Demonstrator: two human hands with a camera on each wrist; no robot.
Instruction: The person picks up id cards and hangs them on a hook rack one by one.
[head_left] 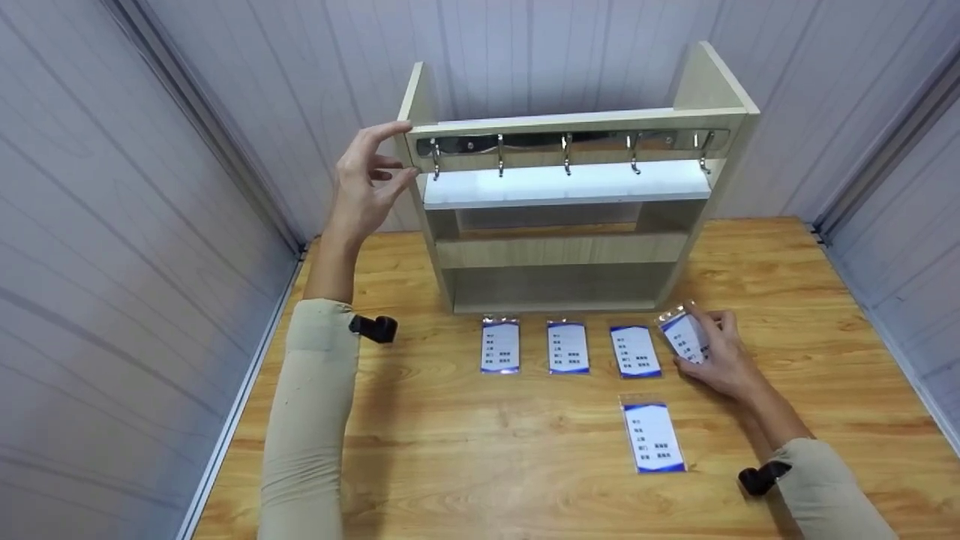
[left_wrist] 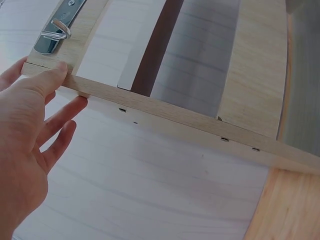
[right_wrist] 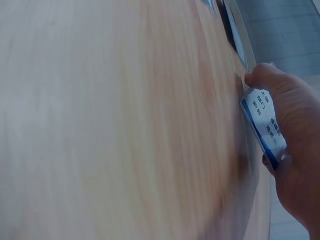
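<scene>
A light wooden shelf unit [head_left: 562, 250] stands at the back, with a metal strip of several hooks [head_left: 567, 154] across its upper front. My left hand [head_left: 364, 176] grips its upper left edge; in the left wrist view the thumb [left_wrist: 52, 79] lies on the front and other fingers on the side. To the right of the unit's base, my right hand [head_left: 720, 356] holds a blue-and-white badge card in a clear sleeve [head_left: 681, 336], tilted and partly covered by the fingers. Beside it on the table lies a similar badge card [head_left: 635, 351].
Two more badge cards, one on the left [head_left: 500, 346] and one in the middle [head_left: 568, 347], lie in the same row before the shelf unit. Another badge card [head_left: 652, 437] lies nearer the front. Pale panel walls [head_left: 135, 247] enclose the wooden table [head_left: 480, 457].
</scene>
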